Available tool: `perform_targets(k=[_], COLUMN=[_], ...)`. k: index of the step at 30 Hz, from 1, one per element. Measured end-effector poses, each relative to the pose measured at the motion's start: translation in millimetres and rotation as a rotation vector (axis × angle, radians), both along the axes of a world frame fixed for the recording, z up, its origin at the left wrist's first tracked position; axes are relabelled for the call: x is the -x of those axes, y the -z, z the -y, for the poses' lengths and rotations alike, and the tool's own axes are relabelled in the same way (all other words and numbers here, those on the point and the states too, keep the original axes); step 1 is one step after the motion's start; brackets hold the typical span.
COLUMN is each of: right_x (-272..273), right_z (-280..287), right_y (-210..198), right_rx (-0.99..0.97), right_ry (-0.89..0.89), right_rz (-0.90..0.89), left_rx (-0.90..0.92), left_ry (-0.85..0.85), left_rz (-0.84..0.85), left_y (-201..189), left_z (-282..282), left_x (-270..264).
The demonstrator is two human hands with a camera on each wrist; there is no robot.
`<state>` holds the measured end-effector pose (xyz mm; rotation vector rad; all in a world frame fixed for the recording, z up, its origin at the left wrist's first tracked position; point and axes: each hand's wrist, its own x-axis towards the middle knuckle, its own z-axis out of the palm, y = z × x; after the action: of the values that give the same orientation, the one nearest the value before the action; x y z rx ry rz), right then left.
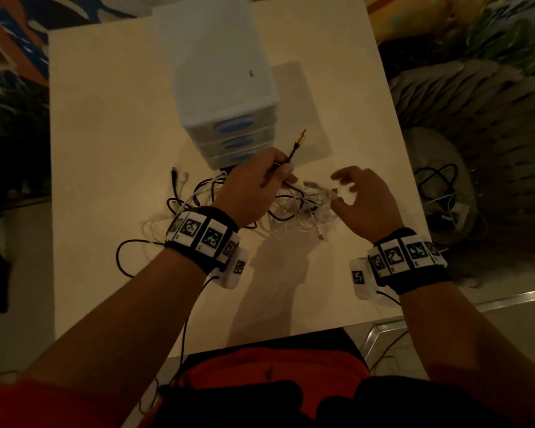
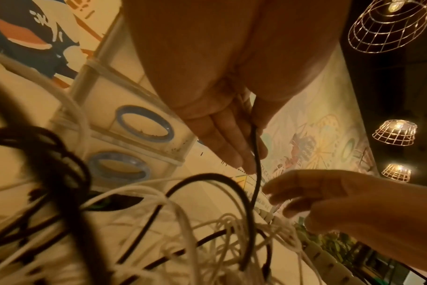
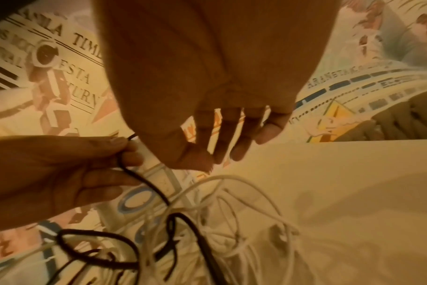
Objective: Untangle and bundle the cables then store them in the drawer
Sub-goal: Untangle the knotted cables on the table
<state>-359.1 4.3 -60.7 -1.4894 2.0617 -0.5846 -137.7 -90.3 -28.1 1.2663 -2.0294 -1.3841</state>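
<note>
I see the tangle of cables (image 1: 291, 208) lying on the surface (image 1: 105, 149) at center. My left hand (image 1: 254, 186) pinches the black cable (image 2: 256, 164) near its gold plug (image 1: 300, 138). At 3 o'clock of it, my right hand (image 1: 365, 199) hovers with fingers loosely spread, holding nothing. At 12 o'clock stands the drawer unit (image 1: 226, 88), drawers closed.
</note>
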Motion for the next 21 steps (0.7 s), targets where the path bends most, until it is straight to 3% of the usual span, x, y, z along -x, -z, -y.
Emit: perform_targets(k=[2, 5, 10, 12, 15, 17, 21], right_x=[-3.2, -11.8, 5.7, 13.8, 18.2, 15.9, 7.2], right_z=[7.0, 19.8, 30.9, 32.7, 35.8, 38.6, 42.2], right_y=[-8.9, -16.7, -12.8, -8.4, -0.4, 0.4, -0.3], right_rx=[0.087, 0.049, 0.078, 0.026, -0.031, -0.041, -0.075], right_ry=[-0.128, -0.246, -0.236, -0.182, -0.124, -0.087, -0.042], right_rz=[0.027, 0.056, 0.118, 0.166, 0.266, 0.374, 0.455], left_rx=[-0.035, 0.007, 0.088, 0.213, 0.452, 0.515, 0.562], left_ry=[-0.016, 0.008, -0.04, -0.004, 0.222, 0.28, 0.196], left_rz=[-0.039, -0.061, -0.011, 0.115, 0.399, 0.549, 0.575], left_y=[-4.6, -14.5, -21.9, -23.0, -17.0, -10.1, -2.1], left_z=[0.1, 0.5, 1.6, -5.2, -20.3, -28.3, -30.7], left_x=[11.5, 33.0, 43.8, 32.5, 11.5, 3.4, 1.3])
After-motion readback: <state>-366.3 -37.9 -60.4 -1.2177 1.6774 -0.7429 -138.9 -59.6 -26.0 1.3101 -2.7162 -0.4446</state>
